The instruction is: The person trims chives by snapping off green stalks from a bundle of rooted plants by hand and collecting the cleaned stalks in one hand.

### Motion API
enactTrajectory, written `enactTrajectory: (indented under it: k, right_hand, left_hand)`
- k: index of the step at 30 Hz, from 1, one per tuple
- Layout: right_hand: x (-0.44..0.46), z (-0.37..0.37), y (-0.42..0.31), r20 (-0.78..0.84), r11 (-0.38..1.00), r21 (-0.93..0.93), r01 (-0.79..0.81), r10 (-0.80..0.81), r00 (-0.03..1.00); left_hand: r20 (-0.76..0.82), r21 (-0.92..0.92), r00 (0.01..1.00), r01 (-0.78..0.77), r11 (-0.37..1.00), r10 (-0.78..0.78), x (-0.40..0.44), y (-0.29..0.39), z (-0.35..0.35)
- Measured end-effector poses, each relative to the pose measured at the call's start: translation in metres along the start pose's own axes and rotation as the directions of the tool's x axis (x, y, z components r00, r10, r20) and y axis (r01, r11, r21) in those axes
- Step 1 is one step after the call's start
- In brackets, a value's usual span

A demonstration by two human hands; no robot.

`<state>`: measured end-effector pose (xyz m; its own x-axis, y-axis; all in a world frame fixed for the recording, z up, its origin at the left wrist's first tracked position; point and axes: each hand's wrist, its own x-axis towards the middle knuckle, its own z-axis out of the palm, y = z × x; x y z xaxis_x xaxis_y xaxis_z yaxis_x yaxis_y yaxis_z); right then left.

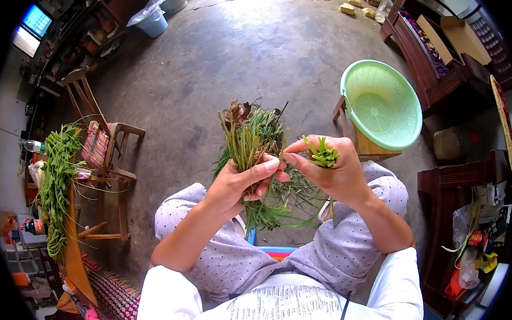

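My left hand [240, 179] is closed round a bunch of long green stems [239, 144], some brownish at the ends, with leafy tops hanging below the fist. My right hand [345, 173] grips a smaller bundle of bright green stems [324, 155], their ends pointing up. Its thumb and forefinger are pinched together close to the left hand's fingers; what lies between the tips is too small to make out. Under and beyond both hands, a heap of loose greens [269, 126] with a dry brown leaf lies low between my knees.
At right, a light green plastic colander [380, 108] rests on a wooden stool [364, 143]. More leafy greens [57, 190] are draped over a wooden surface at left, near a wooden chair [98, 123]. A lined blue bin [151, 24] stands on the concrete floor [244, 55] farther back.
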<state>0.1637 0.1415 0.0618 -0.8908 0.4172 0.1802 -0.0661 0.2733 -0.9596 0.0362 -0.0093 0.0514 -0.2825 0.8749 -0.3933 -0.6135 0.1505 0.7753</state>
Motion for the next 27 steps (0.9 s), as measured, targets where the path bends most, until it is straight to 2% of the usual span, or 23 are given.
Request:
enactTrajectory:
  k: [4,9,13,15,22,24,27]
  right_hand:
    - [0.000,0.000,0.000,-0.016,0.999,-0.025,0.032,-0.032,0.999]
    - [0.000,-0.003,-0.010,0.008,0.996,-0.036,-0.087,0.088,0.996]
    - [0.000,-0.002,-0.011,0.009,0.994,-0.009,-0.112,0.112,0.994]
    - [-0.001,0.000,-0.006,-0.015,0.998,0.014,-0.065,0.066,0.998]
    - [0.000,-0.003,-0.003,-0.040,0.998,-0.040,-0.054,0.052,0.998]
    - [0.001,-0.004,0.000,-0.113,0.998,-0.058,0.016,-0.023,0.993]
    - [0.002,-0.009,-0.004,-0.173,0.991,-0.133,0.028,-0.051,0.984]
  left_hand:
    - [0.001,-0.009,1.000,0.008,1.000,-0.008,0.000,0.000,-0.001]
    - [-0.010,0.002,1.000,0.004,1.000,-0.004,0.000,0.001,0.000]
    - [-0.015,0.004,1.000,0.002,1.000,-0.002,0.000,0.000,0.001]
    - [-0.026,0.024,1.000,-0.007,1.000,0.008,0.000,0.000,0.002]
    - [-0.082,0.128,0.993,-0.073,0.989,0.084,-0.001,0.000,0.006]
    - [-0.089,0.139,0.992,-0.080,0.987,0.093,-0.001,-0.001,0.005]
    - [-0.097,0.144,0.991,-0.075,0.987,0.089,-0.002,0.001,0.006]
